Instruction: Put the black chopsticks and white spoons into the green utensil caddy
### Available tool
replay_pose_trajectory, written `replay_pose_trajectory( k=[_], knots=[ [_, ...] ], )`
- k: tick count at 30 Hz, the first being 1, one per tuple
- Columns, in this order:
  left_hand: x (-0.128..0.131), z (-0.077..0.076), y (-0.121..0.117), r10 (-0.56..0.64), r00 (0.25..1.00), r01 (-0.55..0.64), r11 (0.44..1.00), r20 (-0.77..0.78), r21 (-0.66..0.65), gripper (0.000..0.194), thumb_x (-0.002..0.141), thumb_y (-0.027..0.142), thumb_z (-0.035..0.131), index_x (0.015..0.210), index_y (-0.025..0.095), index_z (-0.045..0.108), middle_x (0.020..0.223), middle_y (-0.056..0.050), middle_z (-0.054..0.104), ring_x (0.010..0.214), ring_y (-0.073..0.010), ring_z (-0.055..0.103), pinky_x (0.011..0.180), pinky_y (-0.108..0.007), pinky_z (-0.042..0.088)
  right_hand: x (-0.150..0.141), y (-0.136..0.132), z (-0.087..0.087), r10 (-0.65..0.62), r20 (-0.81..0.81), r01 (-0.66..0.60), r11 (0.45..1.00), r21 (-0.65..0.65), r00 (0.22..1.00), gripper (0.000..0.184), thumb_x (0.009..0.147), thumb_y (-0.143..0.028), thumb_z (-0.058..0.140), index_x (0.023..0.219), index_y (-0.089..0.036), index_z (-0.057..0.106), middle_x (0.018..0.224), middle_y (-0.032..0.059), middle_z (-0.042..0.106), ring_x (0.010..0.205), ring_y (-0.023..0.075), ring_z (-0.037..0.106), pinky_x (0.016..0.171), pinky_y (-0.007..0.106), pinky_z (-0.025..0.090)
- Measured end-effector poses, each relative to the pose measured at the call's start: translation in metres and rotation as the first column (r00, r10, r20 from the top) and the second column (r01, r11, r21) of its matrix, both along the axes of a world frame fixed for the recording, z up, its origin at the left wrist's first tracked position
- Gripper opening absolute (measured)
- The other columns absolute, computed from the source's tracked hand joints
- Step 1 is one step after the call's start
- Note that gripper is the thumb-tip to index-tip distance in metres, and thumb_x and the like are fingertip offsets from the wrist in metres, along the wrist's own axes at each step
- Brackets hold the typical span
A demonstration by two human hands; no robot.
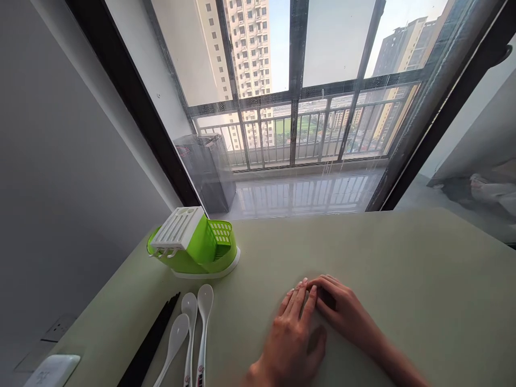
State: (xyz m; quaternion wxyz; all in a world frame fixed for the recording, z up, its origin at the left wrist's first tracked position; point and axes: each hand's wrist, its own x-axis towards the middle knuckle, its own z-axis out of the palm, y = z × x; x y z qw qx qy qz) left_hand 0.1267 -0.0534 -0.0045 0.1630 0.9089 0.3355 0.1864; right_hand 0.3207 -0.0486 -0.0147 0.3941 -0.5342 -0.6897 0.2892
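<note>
White spoons (205,299) beside black chopsticks (150,342), green caddy (197,250); left grip (292,334) open, right grip (345,309) unclear.

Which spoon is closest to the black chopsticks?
The leftmost spoon: it lies next to the black chopsticks, while the middle spoon and the rightmost spoon lie farther from them.

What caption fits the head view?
Left hand and right hand meet on table near white spoons, black chopsticks, green caddy.
</note>
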Motion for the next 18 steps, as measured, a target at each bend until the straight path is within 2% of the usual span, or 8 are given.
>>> replay_pose_trajectory(
  k=[11,18],
  knots=[
    [-0.0004,0.0014,0.0005,-0.011,1.0,0.011,1.0,0.001,0.001,0.087,0.092,0.017,0.064,0.168,0.014,0.023,0.172,-0.017,0.036,0.16,-0.0302,0.031,0.129,-0.051,0.038,0.0009,0.0013,-0.0012,0.003,0.009,-0.003,1.0,0.007,1.0,0.021,0.102,-0.029,0.054,0.11,-0.025,0.073,0.109,0.008,0.076,0.103,0.0258,0.069,0.093,0.04,0.055],
    [-0.0008,0.0014,0.0003,-0.008,1.0,0.008,1.0,0.008,0.0,0.088,0.094,0.019,0.063,0.17,0.017,0.019,0.172,-0.016,0.035,0.16,-0.0303,0.031,0.128,-0.054,0.04,0.0016,0.0014,-0.0019,0.004,0.003,-0.004,1.0,0.0,1.0,0.021,0.101,-0.029,0.054,0.11,-0.026,0.073,0.11,0.0089,0.075,0.103,0.0263,0.069,0.092,0.04,0.056]
  ],
)
